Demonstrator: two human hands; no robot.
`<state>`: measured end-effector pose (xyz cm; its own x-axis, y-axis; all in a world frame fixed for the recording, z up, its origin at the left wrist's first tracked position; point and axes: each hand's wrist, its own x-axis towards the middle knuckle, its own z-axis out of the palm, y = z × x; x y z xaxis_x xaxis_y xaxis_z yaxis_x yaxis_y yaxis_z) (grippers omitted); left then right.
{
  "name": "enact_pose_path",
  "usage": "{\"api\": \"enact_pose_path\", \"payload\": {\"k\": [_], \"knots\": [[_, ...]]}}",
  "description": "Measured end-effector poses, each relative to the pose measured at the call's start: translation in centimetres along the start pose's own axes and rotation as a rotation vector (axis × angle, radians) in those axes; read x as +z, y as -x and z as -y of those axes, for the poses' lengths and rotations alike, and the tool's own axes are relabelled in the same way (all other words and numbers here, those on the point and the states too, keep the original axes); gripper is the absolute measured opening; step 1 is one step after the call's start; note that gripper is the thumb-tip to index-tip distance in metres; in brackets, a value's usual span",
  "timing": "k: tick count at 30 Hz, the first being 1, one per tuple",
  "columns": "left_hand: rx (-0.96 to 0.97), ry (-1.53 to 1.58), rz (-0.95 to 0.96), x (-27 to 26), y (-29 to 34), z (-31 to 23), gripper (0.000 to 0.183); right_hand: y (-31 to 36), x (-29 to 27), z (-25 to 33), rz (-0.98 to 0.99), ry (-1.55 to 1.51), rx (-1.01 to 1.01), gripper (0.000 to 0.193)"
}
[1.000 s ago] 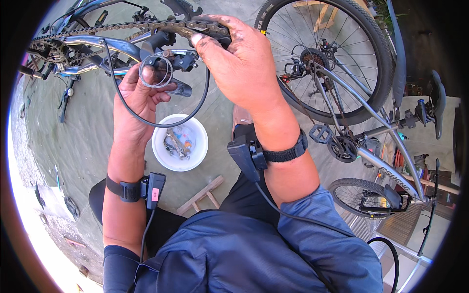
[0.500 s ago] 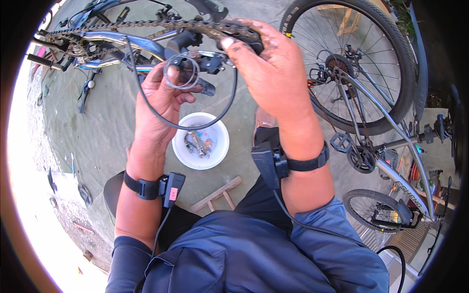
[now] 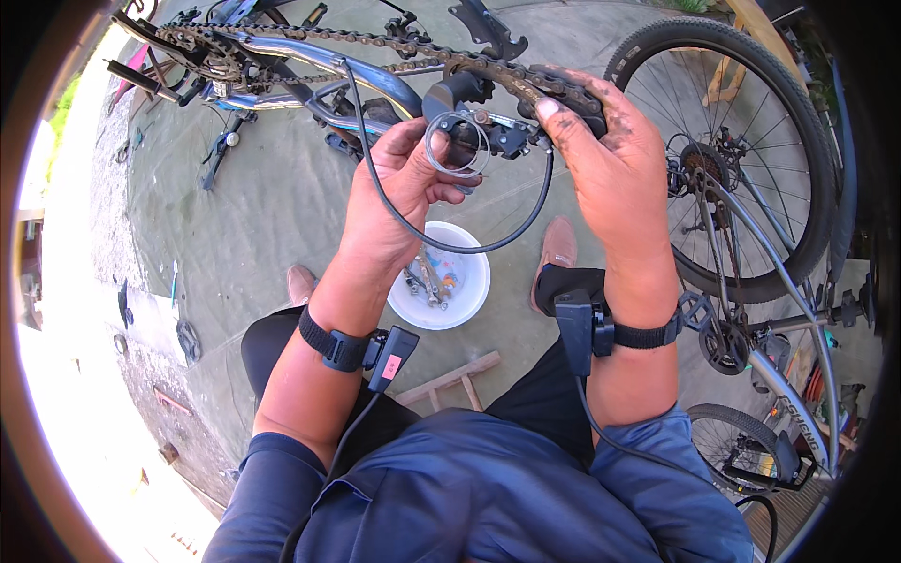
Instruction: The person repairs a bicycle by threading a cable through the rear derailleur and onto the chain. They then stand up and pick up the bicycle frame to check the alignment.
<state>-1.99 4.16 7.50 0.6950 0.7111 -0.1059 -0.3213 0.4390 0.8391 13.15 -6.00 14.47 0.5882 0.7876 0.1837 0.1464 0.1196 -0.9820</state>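
left hand (image 3: 399, 192) – we saw its grip pinching the coiled wire (image 3: 457, 145); right hand (image 3: 610, 169) – grip closed around the greasy chain (image 3: 526, 80).

Sunlit concrete floor (image 3: 282, 206), a bicycle wheel (image 3: 741, 159) standing at right.

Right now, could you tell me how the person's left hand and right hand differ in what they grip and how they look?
The left hand pinches a small coil of thin wire beside the looping black cable; the right hand closes over the bike chain. The right hand is smeared with dark grease, while the left hand looks cleaner. The left hand sits lower in the picture, the right hand higher. Both wear black wrist straps with small devices.
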Motion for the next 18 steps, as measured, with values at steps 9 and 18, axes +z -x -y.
{"api": "enact_pose_path", "payload": {"k": [9,18], "knots": [[-0.001,0.02,0.021,0.0,0.2,0.1,0.044,0.2,-0.6,0.6,0.025,-0.003,0.027,0.022],[0.014,-0.022,0.024,0.3,0.4,-0.3,0.047,0.4,-1.1,0.6,0.044,0.092,-0.06,0.023]]}}
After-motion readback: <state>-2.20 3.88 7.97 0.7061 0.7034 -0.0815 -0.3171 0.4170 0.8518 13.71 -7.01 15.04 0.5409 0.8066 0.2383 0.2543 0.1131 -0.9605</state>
